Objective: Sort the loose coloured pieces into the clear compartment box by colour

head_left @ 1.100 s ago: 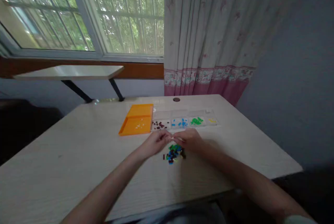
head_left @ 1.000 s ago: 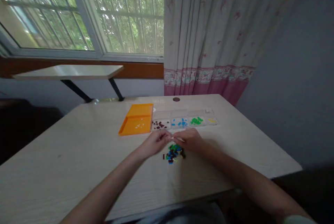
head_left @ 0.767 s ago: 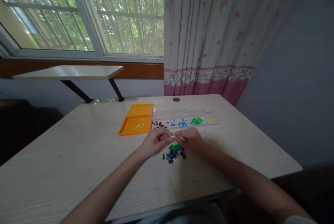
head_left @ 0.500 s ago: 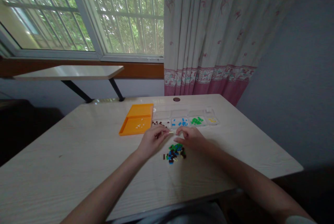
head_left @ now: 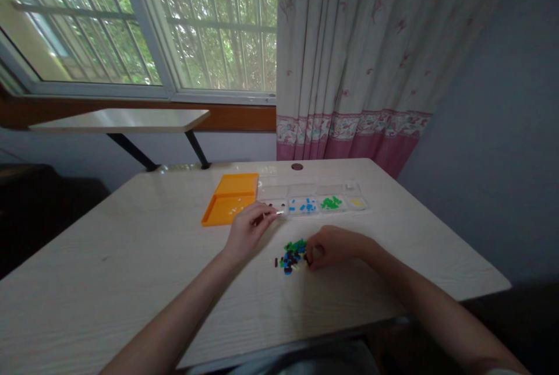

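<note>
My left hand reaches forward over the dark-brick compartment of a clear sorting tray, its fingers pinched on a tiny pale piece at the fingertips. My right hand rests curled on the table, fingertips at the right edge of a small pile of mixed bricks in blue, green and dark colours. The tray holds blue bricks, green bricks and a few yellow ones in separate compartments.
An orange lid with a few pale bits lies left of the tray. The wooden table has a cable hole at the back. Behind stand a narrow side table, a window and a curtain.
My hands were together above the pile. My left hand moved forward to the tray with the small piece, and my right hand dropped back to the pile's right edge.
</note>
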A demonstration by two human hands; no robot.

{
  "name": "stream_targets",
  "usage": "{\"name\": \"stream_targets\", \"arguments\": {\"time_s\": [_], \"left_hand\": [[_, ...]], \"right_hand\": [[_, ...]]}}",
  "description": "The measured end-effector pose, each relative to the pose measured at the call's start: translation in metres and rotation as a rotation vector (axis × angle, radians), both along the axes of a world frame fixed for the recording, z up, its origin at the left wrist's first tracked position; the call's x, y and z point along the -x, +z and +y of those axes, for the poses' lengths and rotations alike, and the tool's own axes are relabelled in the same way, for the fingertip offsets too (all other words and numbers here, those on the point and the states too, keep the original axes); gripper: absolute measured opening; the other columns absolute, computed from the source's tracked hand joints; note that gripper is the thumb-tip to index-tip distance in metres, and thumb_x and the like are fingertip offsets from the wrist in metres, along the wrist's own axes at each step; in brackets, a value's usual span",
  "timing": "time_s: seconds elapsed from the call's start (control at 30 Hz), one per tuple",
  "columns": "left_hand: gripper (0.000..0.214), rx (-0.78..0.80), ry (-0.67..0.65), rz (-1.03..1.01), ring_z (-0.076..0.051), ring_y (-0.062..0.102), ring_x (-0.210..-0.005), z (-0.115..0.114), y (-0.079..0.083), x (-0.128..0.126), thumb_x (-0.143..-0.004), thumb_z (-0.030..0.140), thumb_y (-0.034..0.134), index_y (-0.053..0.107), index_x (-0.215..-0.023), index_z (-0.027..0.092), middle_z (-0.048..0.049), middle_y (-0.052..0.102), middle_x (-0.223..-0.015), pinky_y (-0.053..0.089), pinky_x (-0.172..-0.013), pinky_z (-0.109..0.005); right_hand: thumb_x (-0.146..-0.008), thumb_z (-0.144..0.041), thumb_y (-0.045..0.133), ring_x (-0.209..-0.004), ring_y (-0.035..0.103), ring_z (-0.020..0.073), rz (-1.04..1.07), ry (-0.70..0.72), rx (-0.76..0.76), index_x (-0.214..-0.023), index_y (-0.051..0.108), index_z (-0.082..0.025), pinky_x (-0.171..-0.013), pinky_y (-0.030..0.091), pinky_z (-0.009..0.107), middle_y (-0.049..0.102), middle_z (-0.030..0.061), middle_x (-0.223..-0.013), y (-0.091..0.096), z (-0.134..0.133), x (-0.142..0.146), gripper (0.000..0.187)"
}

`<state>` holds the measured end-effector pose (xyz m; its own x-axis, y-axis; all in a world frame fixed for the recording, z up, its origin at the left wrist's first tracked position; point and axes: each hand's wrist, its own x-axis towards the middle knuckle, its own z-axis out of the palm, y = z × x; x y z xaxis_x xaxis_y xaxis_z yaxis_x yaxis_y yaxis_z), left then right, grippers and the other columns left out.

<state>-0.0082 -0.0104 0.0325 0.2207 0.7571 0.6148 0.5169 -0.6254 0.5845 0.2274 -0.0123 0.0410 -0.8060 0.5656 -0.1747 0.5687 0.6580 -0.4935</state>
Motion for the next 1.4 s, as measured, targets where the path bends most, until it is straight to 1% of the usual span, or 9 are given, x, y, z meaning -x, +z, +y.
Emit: {"name": "stream_targets", "arguments": {"time_s": [0.13,0.23,0.37,0.5,0.73,0.9,0.97,1.2,1.4], "left_hand": [[0.020,-0.070,0.001,0.170,-0.013,0.056,-0.073,0.009,0.006,0.017,-0.083,0.031,0.049,0.064,-0.084,0.016,-0.0062,0.061,-0.082,0.043,-0.061,-0.021],[0.024,-0.077,0.145,0.436,-0.014,0.056,-0.075,0.024,0.009,0.047,-0.084,0.033,0.045,0.063,-0.089,0.019,-0.0050,0.060,-0.088,0.043,-0.065,-0.023],[0.025,0.050,0.355,0.675,-0.015,0.057,-0.075,0.044,0.006,0.088,-0.083,0.035,0.043,0.063,-0.088,0.021,-0.0037,0.060,-0.091,0.039,-0.059,-0.022],[0.025,0.139,0.372,0.752,-0.016,0.057,-0.074,0.051,0.000,0.103,-0.083,0.036,0.043,0.063,-0.087,0.021,-0.0047,0.060,-0.093,0.036,-0.056,-0.021],[0.027,0.225,0.409,0.741,-0.019,0.057,-0.079,0.046,-0.006,0.087,-0.082,0.037,0.043,0.064,-0.087,0.020,-0.0062,0.060,-0.093,0.036,-0.057,-0.023],[0.028,0.181,0.422,0.699,-0.019,0.057,-0.078,0.039,-0.005,0.072,-0.084,0.034,0.040,0.062,-0.093,0.019,-0.0072,0.058,-0.098,0.038,-0.059,-0.024],[0.026,0.124,0.359,0.667,-0.019,0.057,-0.078,0.033,-0.004,0.061,-0.084,0.031,0.039,0.061,-0.092,0.019,-0.0066,0.058,-0.095,0.040,-0.060,-0.025],[0.026,-0.078,-0.037,0.659,-0.014,0.056,-0.073,0.009,-0.003,0.017,-0.087,0.027,0.036,0.061,-0.086,0.018,-0.0061,0.058,-0.084,0.042,-0.061,-0.021],[0.024,-0.080,-0.148,0.663,-0.013,0.055,-0.070,0.000,-0.006,0.004,-0.087,0.026,0.037,0.060,-0.085,0.018,-0.0051,0.057,-0.080,0.042,-0.060,-0.020]], "right_hand": [[-0.068,-0.033,0.065,-0.053,0.049,0.0079,-0.011,-0.011,-0.009,-0.081,0.068,-0.019,-0.053,0.033,0.018,0.058,-0.0037,-0.060,0.001,0.000,0.000,0.020],[-0.067,-0.037,0.066,-0.052,0.048,0.0080,-0.004,-0.023,-0.022,-0.084,0.067,-0.020,-0.051,0.032,0.017,0.057,-0.0041,-0.058,-0.001,0.001,-0.001,0.024],[-0.069,-0.037,0.063,-0.051,0.047,0.0070,0.000,-0.025,-0.033,-0.084,0.068,-0.020,-0.051,0.032,0.016,0.056,-0.0042,-0.057,-0.005,0.002,-0.002,0.023],[-0.070,-0.034,0.063,-0.050,0.047,0.0066,0.016,-0.028,-0.060,-0.082,0.068,-0.020,-0.051,0.032,0.016,0.055,-0.0044,-0.056,-0.007,0.003,-0.003,0.020],[-0.070,-0.033,0.063,-0.050,0.048,0.0071,0.034,-0.020,-0.046,-0.087,0.067,-0.021,-0.051,0.032,0.017,0.055,-0.0048,-0.056,-0.005,0.002,-0.003,0.022],[-0.071,-0.031,0.062,-0.051,0.049,0.0076,0.039,-0.021,-0.044,-0.090,0.067,-0.021,-0.051,0.033,0.017,0.057,-0.0039,-0.057,-0.005,0.001,-0.003,0.022],[-0.070,-0.030,0.062,-0.051,0.049,0.0076,0.036,-0.026,-0.052,-0.090,0.068,-0.021,-0.051,0.033,0.017,0.058,-0.0039,-0.058,-0.005,0.001,-0.003,0.022],[-0.071,-0.027,0.061,-0.049,0.049,0.0078,0.010,-0.024,-0.100,-0.086,0.069,-0.022,-0.052,0.034,0.018,0.060,-0.0034,-0.057,-0.002,-0.002,0.001,0.018],[-0.072,-0.034,0.060,-0.052,0.051,0.0092,-0.017,-0.049,-0.156,-0.085,0.069,-0.022,-0.053,0.034,0.019,0.061,-0.0029,-0.059,-0.002,0.000,0.000,0.019]]}}
